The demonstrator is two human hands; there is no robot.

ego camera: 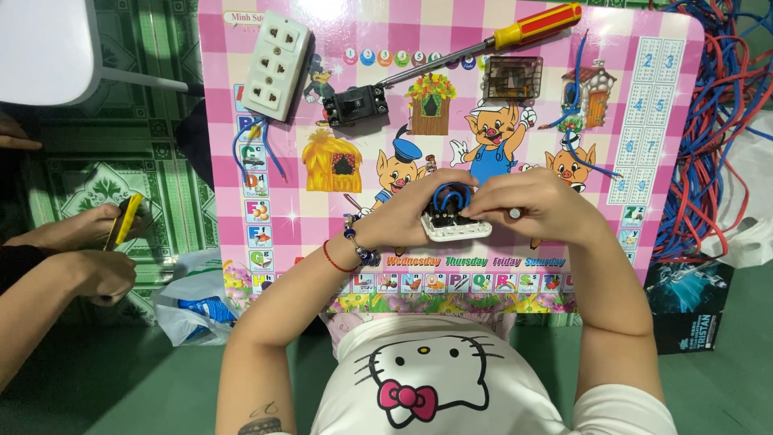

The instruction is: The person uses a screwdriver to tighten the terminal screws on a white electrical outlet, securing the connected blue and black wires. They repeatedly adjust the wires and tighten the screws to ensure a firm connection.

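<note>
Both my hands meet over a small white socket part (455, 229) with a black inside and a short blue wire loop (448, 193) on top. My left hand (411, 213) grips the part from the left side. My right hand (539, 205) holds its right side, with a small grey tool tip (514, 213) showing between the fingers. The part sits low above a pink cartoon-printed table (266, 56).
On the table lie a white multi-outlet socket (276, 66), a black switch (355, 105), a red-and-yellow screwdriver (499, 39), a brown square part (511, 78) and loose blue wires (578, 121). Red and blue cables (708, 145) pile up at right. Another person's hands (88, 242) hold a yellow tool at left.
</note>
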